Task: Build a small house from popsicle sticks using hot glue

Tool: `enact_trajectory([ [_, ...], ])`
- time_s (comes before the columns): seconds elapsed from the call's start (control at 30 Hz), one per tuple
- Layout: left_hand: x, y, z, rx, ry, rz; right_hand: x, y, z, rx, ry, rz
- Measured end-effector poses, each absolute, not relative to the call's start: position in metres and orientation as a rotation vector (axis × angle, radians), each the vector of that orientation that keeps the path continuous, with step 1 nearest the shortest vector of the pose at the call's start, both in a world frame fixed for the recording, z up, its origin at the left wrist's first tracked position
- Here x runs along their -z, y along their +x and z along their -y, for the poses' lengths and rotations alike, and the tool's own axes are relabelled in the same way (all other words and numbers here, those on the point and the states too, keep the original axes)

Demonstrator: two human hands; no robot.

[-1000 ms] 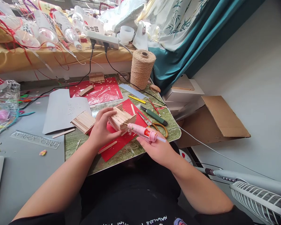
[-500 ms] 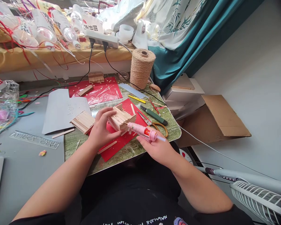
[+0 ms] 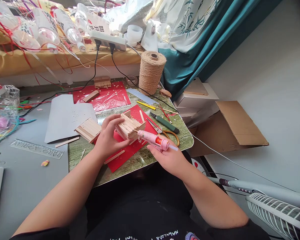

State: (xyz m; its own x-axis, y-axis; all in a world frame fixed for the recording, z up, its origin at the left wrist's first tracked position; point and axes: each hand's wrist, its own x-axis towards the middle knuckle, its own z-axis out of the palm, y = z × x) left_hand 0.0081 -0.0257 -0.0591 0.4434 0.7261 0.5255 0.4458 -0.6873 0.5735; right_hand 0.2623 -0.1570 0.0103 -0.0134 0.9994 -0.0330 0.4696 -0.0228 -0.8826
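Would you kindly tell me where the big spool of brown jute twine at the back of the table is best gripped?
Grip the tall spool of brown jute twine around its cylindrical middle, coming from the front. It stands upright, and its wound sides look rough, so they probably give more hold than the top with its small core hole.

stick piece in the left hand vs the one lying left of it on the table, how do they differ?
The stick block is held by the left hand above the red sheet, with the pink glue gun in the right hand at its edge; the stick panel lies untouched on the table. The stick block looks thicker, built up in layers; the stick panel looks flatter. Both are pale wooden sticks joined side by side.
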Motion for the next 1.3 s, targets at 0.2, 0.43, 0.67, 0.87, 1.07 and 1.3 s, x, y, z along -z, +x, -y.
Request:
enact_trajectory([
  [0.2, 0.0582, 0.0090, 0.0267, -1.100, 2.343, -1.007, -0.0132, 0.2639, 0.1562, -0.953, -1.616, 1.562],
  [0.43, 0.0573, 0.0093, 0.0268, -1.096, 2.349, -1.007, -0.0118, 0.2636, 0.1557, -0.961, -1.666, 1.529],
  [0.67, 0.0590, 0.0079, 0.0250, -1.101, 2.355, -1.003, -0.0127, 0.2650, 0.1563, -0.986, -1.666, 1.504],
  [0.87, 0.0593, 0.0081, 0.0246, -1.099, 2.350, -1.006, -0.0142, 0.2663, 0.1561, -0.966, -1.630, 1.513],
  [1.07, 0.0594, 0.0078, 0.0254, -1.097, 2.349, -1.008, -0.0132, 0.2658, 0.1549, -0.926, -1.627, 1.524],
  [1.3, 0.0603, 0.0078, 0.0247, -1.094, 2.358, -1.004, -0.0122, 0.2670, 0.1550, -0.941, -1.616, 1.515],
])
